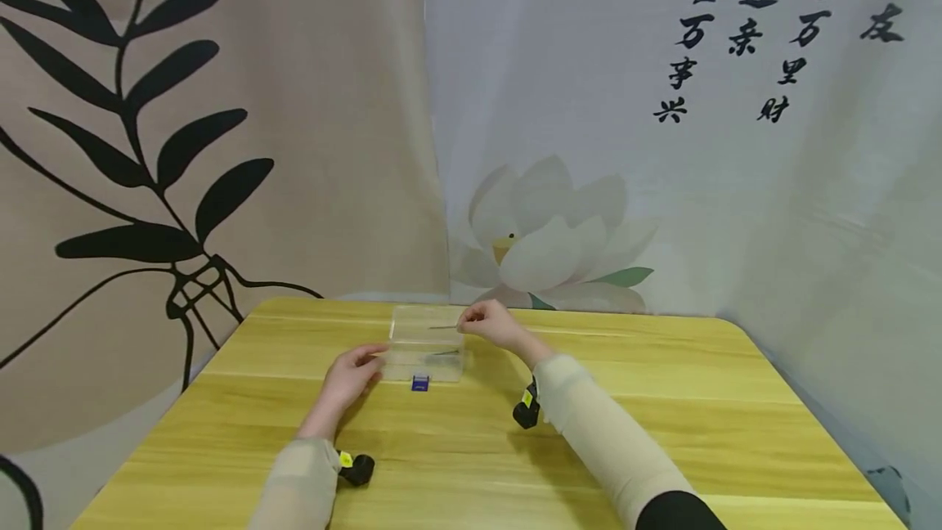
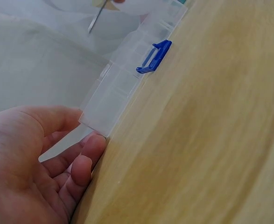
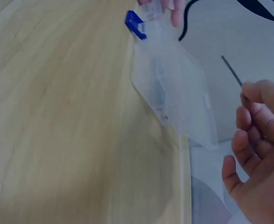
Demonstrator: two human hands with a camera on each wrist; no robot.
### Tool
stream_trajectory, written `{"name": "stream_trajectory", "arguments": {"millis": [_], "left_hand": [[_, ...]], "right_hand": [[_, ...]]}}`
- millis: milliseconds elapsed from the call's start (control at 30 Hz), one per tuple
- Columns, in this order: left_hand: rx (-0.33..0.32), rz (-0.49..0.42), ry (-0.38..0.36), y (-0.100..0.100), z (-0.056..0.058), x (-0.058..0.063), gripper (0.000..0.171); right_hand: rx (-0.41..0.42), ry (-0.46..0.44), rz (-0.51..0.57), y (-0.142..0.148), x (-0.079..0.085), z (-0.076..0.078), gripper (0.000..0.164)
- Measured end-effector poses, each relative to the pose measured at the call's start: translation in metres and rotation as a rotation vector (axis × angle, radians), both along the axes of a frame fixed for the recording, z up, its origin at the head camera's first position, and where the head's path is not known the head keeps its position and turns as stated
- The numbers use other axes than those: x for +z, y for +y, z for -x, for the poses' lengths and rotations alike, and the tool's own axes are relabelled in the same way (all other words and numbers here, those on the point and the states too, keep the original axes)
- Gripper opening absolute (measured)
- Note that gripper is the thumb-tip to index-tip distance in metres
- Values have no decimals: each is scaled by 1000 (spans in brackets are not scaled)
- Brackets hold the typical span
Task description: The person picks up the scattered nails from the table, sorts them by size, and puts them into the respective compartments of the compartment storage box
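A clear plastic compartment box [image 1: 401, 372] lies on the table with its lid [image 1: 412, 317] raised at the back and a blue latch [image 2: 162, 55] on its front edge. At its left end, my left hand [image 1: 352, 379] holds the box, thumb and fingertips at the corners in the left wrist view. Thin dark pieces [image 1: 445, 353] show inside the box. Above the lid side, my right hand [image 1: 491, 324] pinches a thin metal rod [image 3: 232, 71] between thumb and index finger. The rod points left, over the box, and its other end is hidden in the fingers.
The box stands near the back edge of the wooden table [image 1: 625, 448]. Behind it hangs a printed cloth [image 1: 353, 105] with dark leaves, a pale flower and writing. A black wrist camera [image 1: 358, 470] sits on the left sleeve, another [image 1: 526, 414] on the right.
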State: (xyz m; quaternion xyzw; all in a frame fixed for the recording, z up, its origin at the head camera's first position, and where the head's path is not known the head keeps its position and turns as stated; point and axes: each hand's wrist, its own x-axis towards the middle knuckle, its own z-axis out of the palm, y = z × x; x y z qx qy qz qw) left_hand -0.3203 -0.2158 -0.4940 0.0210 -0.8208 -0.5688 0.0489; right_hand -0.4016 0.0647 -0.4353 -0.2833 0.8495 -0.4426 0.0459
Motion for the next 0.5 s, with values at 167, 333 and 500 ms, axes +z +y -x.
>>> {"name": "stream_trajectory", "arguments": {"millis": [167,333,500], "left_hand": [[8,11,-3,-1,1,-2,31],[14,17,1,1,0,-1,31],[19,17,-3,3,1,2,31]], "right_hand": [[16,28,-74,-16,-4,4,9],[29,48,-122,-28,-8,6,7],[46,53,-134,-37,-11,7,7]]}}
